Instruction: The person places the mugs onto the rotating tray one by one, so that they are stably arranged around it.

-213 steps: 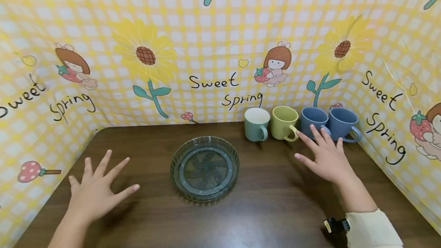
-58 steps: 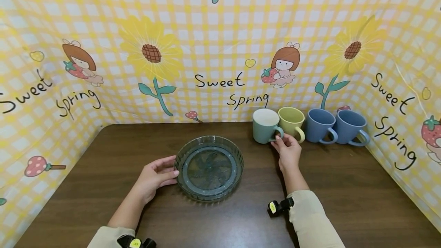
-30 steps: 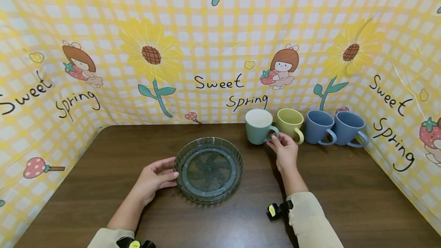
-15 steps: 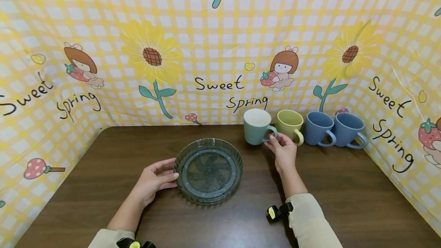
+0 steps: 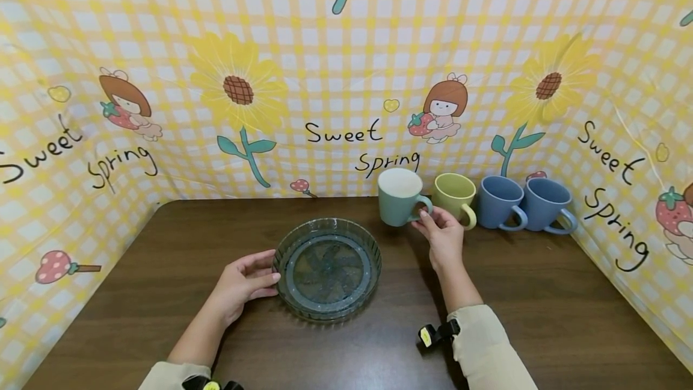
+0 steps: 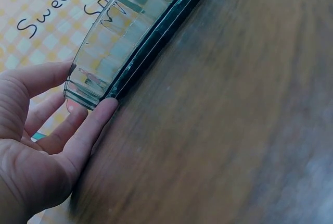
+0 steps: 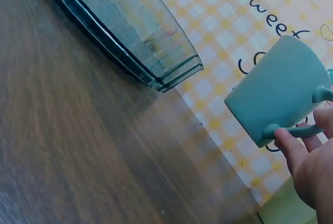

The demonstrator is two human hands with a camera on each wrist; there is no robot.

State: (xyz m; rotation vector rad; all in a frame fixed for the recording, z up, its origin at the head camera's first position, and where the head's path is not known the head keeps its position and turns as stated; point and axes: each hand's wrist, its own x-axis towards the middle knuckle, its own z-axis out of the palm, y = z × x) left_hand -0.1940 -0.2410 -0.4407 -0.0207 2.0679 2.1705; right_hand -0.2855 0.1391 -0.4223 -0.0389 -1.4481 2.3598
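My right hand [image 5: 447, 239] pinches the handle of a teal mug [image 5: 397, 203] with a white inside, between thumb and fingers. In the right wrist view the mug [image 7: 281, 91] hangs tilted, its base clear of the table. My left hand [image 5: 236, 289] holds the left side of a round, clear glass dish [image 5: 327, 312] that stands on the table. In the left wrist view, the thumb [image 6: 96, 122] lies at the dish's base edge and the index finger reaches its rim; the other fingers are partly behind the glass.
Right of the teal mug, a yellow-green mug [image 5: 452, 194] and two blue mugs [image 5: 499, 203] stand in a row at the back of the brown wooden table [image 5: 135, 257]. A yellow checked cloth [image 5: 319, 77] hangs along the back and sides.
At first both hands were spread above the table; since then the left took hold of the dish and the right the teal mug's handle. The mug has moved left and up, away from the yellow-green one.
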